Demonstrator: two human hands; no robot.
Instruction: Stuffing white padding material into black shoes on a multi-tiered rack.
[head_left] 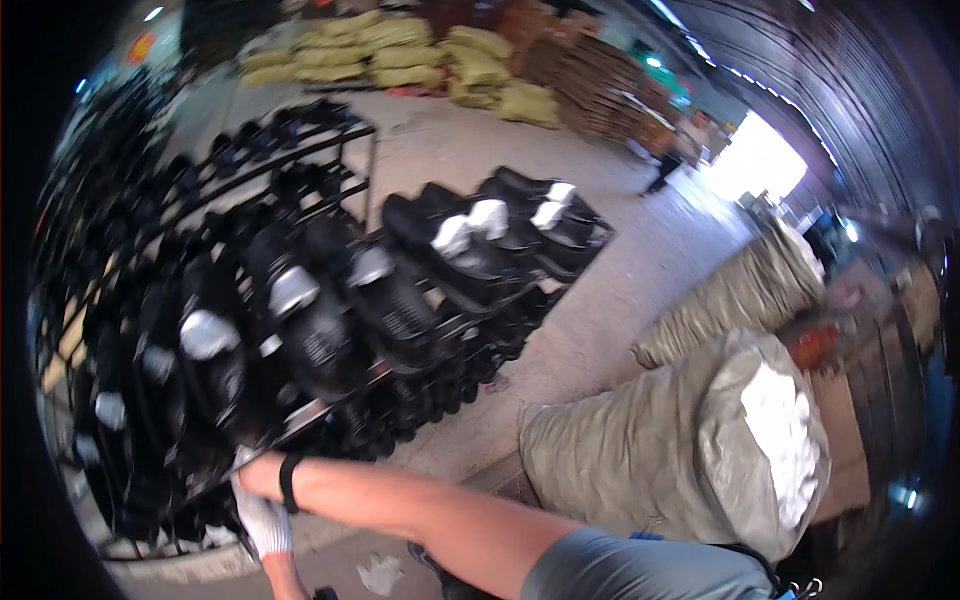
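Observation:
Both my hands are together at the near edge of a black metal rack (pixel 300 418) loaded with black shoes. My left hand (pixel 263 526), in a white glove, reaches up from below. My right hand (pixel 254 472) crosses over it, with a black band on the wrist. Fingers of both hands are hidden or blurred, so whether they grip anything does not show. Closest to them is a black shoe (pixel 222 382) with white stuffing in its opening. Several similar shoes (pixel 318 335) lie side by side along the top tier, white stuffing in many of them.
Two large olive sacks (pixel 620 440) stand at the right, the nearer one full of white material. Another shoe rack (pixel 372 165) stands behind. Yellow sacks (pixel 405 55) and stacked brown cardboard (pixel 590 85) lie at the back. A person (pixel 686 145) is near the bright doorway (pixel 765 160).

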